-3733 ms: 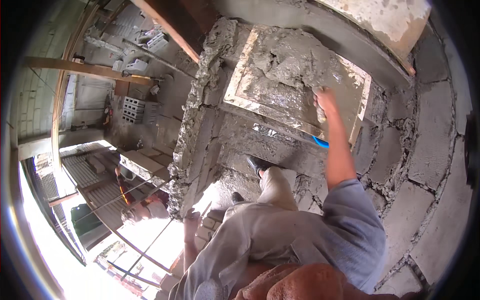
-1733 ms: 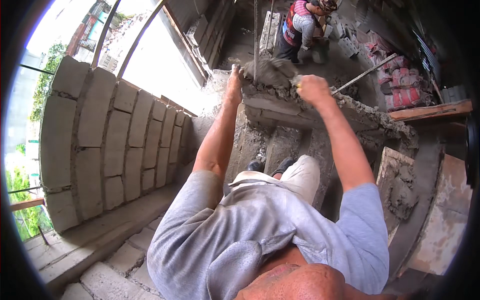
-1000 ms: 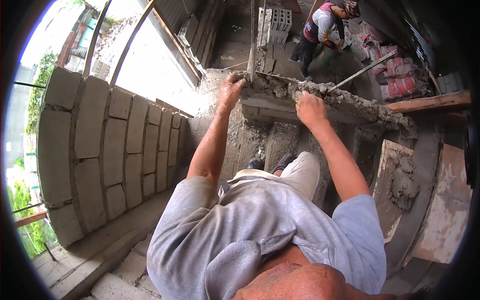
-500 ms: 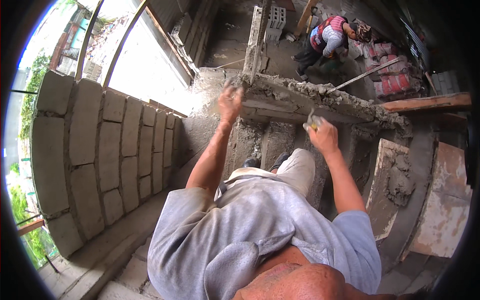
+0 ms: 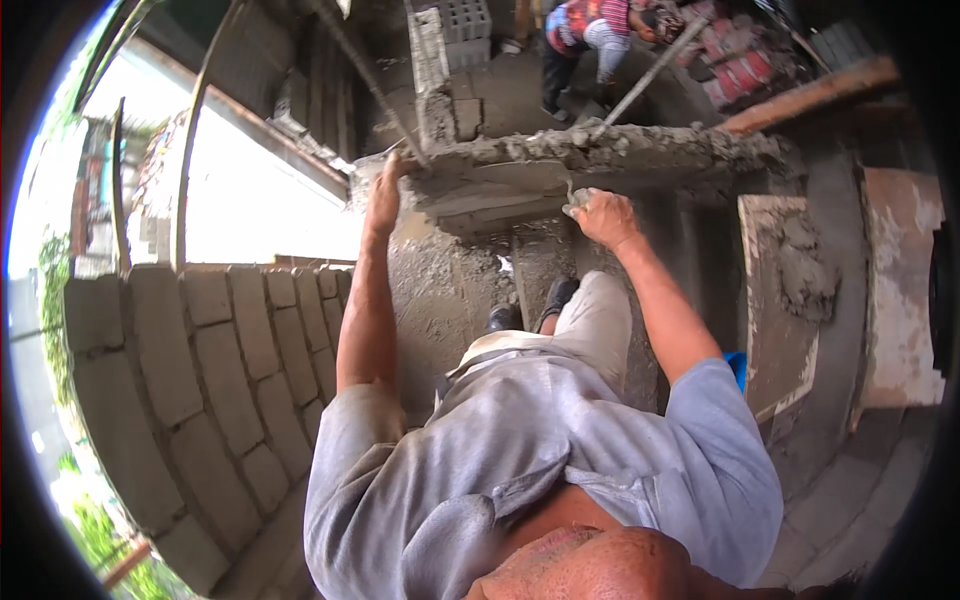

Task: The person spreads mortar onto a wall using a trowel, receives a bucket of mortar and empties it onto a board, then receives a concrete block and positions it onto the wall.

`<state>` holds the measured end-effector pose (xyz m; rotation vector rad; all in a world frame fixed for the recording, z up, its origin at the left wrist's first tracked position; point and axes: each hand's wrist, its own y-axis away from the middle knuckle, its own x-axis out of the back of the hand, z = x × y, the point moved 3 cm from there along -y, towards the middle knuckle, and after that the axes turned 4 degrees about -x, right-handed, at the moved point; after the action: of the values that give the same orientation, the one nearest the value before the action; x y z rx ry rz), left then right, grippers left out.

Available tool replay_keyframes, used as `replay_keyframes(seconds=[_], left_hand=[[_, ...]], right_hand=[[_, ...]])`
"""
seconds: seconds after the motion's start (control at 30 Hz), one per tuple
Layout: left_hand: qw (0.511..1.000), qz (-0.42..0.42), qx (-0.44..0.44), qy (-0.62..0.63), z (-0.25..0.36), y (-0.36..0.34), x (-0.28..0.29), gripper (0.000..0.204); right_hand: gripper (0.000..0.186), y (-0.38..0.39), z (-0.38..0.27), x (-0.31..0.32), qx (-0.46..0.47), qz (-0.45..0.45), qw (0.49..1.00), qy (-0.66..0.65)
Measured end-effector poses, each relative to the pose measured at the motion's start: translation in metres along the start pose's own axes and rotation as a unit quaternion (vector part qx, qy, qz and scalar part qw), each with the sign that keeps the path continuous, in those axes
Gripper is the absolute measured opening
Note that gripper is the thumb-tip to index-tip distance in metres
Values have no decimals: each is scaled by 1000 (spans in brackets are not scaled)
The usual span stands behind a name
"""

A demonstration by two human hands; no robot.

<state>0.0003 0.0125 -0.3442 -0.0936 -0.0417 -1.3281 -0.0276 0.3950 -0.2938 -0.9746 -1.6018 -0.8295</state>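
Observation:
My right hand (image 5: 605,217) is closed round the handle of a trowel (image 5: 571,190). Its metal shank meets the near face of a low mortar-covered wall (image 5: 680,150); the grey blade is hard to tell from the wet mortar. My left hand (image 5: 384,195) reaches up to the left end of that wall, beside a thin slanting rod (image 5: 375,85). Its fingers look stretched out against the edge, with nothing plainly held. Smoothed mortar (image 5: 500,185) covers part of the wall face between the two hands.
At left rises a block wall (image 5: 215,350). A board (image 5: 775,350) bearing a mortar heap (image 5: 803,265) lies at right, near another stained board (image 5: 900,290). Beyond the low wall are a bending person (image 5: 590,40), hollow blocks (image 5: 465,30), stacked bags (image 5: 735,65) and a wooden beam (image 5: 815,95).
The view has turned and shifted. My right hand has brought the trowel leftward to the wall face. My left hand has moved left, to the wall's end. A blue thing now shows beside the board.

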Motion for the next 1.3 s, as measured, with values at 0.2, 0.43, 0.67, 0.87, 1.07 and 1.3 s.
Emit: replay_keyframes(seconds=[0.2,0.43,0.67,0.87,1.07,1.3], left_hand=[[986,132,-95,-43,17,30,-16,52],[972,146,-88,-161,28,101,-84,19],[917,21,-228,-328,80,29,-136,31],[830,-150,-213,-493,52,-10,-159,60],[744,-173,-346,-544,29,17,-161,67],[780,-190,-289,-521,23,26,-172,88]], right_hand=[[31,25,75,16,-90,-6,996,2],[32,56,115,22,-94,46,995,-2],[55,60,112,-5,-123,47,991,-18],[44,56,132,52,-148,46,988,4],[35,99,162,30,-200,91,975,-40],[31,140,154,2,-278,106,950,-98]])
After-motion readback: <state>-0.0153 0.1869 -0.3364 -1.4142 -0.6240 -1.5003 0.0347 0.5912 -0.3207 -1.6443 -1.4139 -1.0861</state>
